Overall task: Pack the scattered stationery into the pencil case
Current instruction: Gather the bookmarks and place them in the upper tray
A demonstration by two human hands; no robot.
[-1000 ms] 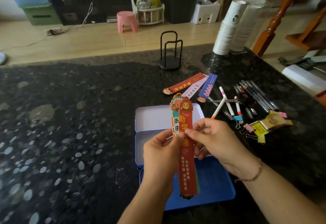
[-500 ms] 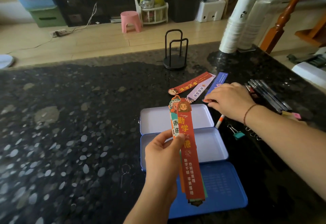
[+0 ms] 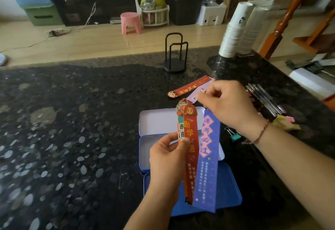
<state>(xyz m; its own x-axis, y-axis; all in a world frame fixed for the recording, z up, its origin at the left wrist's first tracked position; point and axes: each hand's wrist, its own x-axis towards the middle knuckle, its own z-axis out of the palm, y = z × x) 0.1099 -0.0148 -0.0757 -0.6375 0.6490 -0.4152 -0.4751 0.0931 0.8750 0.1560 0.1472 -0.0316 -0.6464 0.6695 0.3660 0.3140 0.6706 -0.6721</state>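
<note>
**Head view: bookmarks gathering, case unfilled**

Head cam: pencil case [image 3: 163, 121] lies open on surface, trays bare. Left hand [image 3: 168, 159] pinches a red bookmark bundle [image 3: 189, 150] above it. Right hand [image 3: 230, 106] pinches blue bookmark [image 3: 208, 166] by its top, just beside the bundle. Left on surface: red bookmark [image 3: 190, 87], pens [image 3: 262, 99], binder clip [image 3: 234, 135].

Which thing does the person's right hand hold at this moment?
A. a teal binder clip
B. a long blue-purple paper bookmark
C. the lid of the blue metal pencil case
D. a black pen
B: the right hand pinches the top of the long blue-purple paper bookmark, which hangs over the open blue metal pencil case; the teal binder clip lies on the counter.
</note>
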